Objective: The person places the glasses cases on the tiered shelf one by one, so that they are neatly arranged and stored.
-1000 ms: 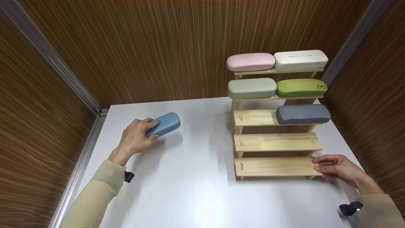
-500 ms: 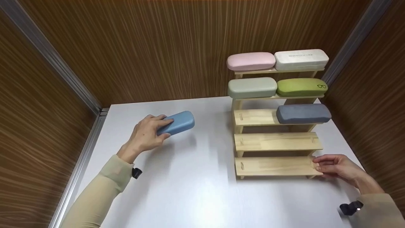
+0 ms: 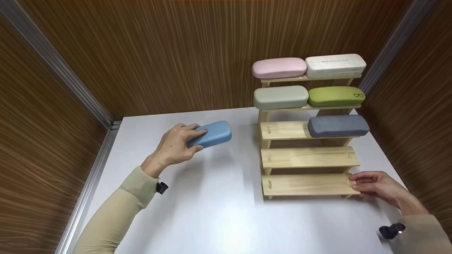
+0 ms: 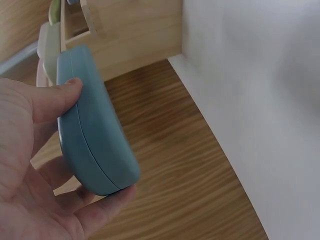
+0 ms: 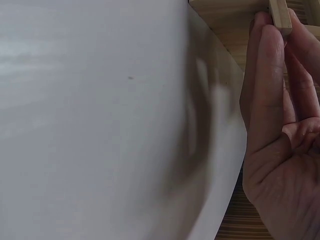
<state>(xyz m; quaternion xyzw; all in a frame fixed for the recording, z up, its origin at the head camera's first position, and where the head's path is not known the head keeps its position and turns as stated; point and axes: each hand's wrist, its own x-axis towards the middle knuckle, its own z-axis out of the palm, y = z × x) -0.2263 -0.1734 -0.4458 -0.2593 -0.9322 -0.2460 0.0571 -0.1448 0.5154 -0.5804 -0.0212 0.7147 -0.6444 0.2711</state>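
Note:
A blue glasses case (image 3: 216,133) is held above the white table by my left hand (image 3: 176,144), thumb on one long side and fingers on the other. In the left wrist view the closed case (image 4: 95,125) shows its seam, with the thumb near one end. My right hand (image 3: 379,187) pinches the right end of the lowest shelf of a stepped wooden rack (image 3: 307,185). The right wrist view has the fingertips on the shelf's edge (image 5: 281,17). A slate-blue case (image 3: 338,126) sits on the right of the middle shelf.
Pink (image 3: 279,68) and white (image 3: 335,66) cases stand on the top shelf. Below them are a pale green case (image 3: 280,97) and a lime green case (image 3: 336,96). Wood-grain panels (image 3: 176,53) enclose the table (image 3: 219,211) at the back and sides.
My left hand has carried the blue glasses case rightward and slightly farther back, toward the rack. The right hand has stayed at the lowest shelf.

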